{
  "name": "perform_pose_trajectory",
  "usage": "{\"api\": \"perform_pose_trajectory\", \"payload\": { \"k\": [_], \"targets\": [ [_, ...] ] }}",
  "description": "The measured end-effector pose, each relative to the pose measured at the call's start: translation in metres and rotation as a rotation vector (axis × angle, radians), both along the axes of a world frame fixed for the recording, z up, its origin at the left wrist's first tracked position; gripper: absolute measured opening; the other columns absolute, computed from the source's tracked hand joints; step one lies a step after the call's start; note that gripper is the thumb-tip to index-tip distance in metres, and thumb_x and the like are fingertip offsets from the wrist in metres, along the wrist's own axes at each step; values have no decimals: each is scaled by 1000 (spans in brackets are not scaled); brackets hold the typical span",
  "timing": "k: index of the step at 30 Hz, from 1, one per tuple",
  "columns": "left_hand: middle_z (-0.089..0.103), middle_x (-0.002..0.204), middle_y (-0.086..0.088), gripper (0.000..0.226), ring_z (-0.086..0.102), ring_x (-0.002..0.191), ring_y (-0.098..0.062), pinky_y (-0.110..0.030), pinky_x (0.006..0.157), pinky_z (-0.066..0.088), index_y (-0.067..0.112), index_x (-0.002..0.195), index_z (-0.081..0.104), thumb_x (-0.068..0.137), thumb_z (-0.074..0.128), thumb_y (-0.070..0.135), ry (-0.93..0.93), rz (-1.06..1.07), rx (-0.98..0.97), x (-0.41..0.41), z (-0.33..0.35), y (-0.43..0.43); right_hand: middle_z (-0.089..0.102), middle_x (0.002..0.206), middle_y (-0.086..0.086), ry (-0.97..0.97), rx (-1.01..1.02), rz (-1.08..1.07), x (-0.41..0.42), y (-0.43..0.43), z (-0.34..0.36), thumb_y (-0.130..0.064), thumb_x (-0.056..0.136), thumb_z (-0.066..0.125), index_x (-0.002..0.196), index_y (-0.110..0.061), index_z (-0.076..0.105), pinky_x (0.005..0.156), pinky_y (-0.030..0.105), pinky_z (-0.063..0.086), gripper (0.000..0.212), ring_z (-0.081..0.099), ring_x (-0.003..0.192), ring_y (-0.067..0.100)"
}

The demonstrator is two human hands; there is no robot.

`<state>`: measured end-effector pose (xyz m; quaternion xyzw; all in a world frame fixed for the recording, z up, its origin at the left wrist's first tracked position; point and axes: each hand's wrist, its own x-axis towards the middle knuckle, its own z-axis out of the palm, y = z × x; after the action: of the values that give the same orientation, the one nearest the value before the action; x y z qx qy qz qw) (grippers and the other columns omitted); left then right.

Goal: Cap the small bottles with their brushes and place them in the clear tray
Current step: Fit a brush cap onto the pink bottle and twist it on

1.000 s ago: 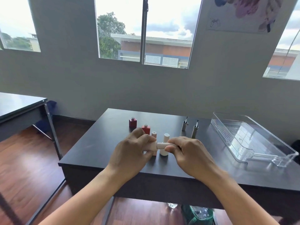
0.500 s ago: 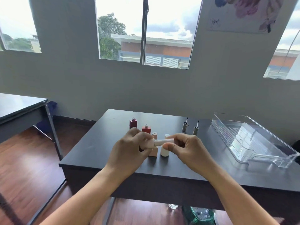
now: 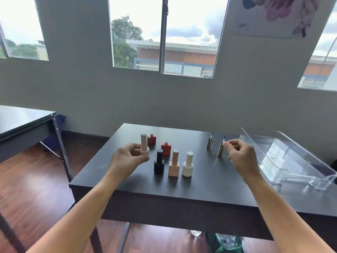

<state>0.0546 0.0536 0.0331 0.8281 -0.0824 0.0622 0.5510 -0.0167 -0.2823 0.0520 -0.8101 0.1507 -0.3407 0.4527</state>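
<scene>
My left hand [image 3: 127, 159] is shut on a pale capped bottle [image 3: 144, 144] and holds it upright above the dark table [image 3: 209, 187], left of the others. My right hand [image 3: 240, 157] pinches the brush stem of a gold brush cap [image 3: 220, 151], which stands on its end on the table. A silver brush cap [image 3: 209, 143] stands just left of it. Two open red bottles [image 3: 151, 139] [image 3: 166, 148] stand further back. In a row in front stand a black capped bottle [image 3: 158, 162], a peach one [image 3: 174, 164] and a cream one [image 3: 187, 165]. The clear tray [image 3: 299, 172] lies at the right with nothing in it.
A second dark desk [image 3: 23, 123] stands to the left across a strip of wooden floor. A grey wall with windows rises right behind the table. A green bin [image 3: 228, 241] sits under the table's front edge.
My hands have parted. The left one carried the pale capped bottle to the left and turned it upright. The right one let go of it and moved right to the gold brush cap.
</scene>
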Motion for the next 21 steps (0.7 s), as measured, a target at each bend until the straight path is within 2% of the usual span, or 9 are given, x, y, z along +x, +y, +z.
{"api": "perform_pose_trajectory", "payload": {
  "k": [3,5,9,12,15,21],
  "targets": [
    [75,79,13,28,71,83,-5,-30,85,54,32,88,72,67,87,25,24,3,33,7,-11,-3,55,60,-3,47,4,-47,13,-15,-10,-24,84,71,88,-12,62,58,27,40,16,54,58,19],
    [75,81,15,29,70,82,-3,-28,84,54,31,91,72,67,87,25,16,5,63,8,-16,-5,55,65,-5,93,-7,-71,19,-22,-14,-23,84,71,98,-14,59,58,26,38,21,55,63,15],
    [70,78,24,26,64,81,5,-16,71,45,44,79,65,69,86,30,-30,6,134,6,-19,-7,60,82,2,199,-49,-92,31,-32,-19,-21,81,74,116,-11,59,75,28,40,39,57,81,22],
    [70,79,24,27,62,80,9,-17,71,45,45,78,64,71,85,29,-42,0,147,4,-20,-8,62,86,5,246,-66,-96,40,-34,-22,-21,77,76,115,-10,63,81,31,43,41,58,86,24],
    [72,81,19,23,64,79,7,-22,75,48,40,85,69,71,84,30,-39,9,142,4,-23,-8,63,84,4,270,-71,-97,47,-33,-25,-24,74,77,109,-12,67,81,33,45,38,62,87,26],
    [74,82,16,23,66,79,1,-24,76,50,36,92,72,72,83,32,-55,4,169,3,-23,-8,65,82,4,273,-70,-114,53,-29,-30,-26,75,76,102,-14,69,78,32,44,30,64,91,29]
  ]
}}
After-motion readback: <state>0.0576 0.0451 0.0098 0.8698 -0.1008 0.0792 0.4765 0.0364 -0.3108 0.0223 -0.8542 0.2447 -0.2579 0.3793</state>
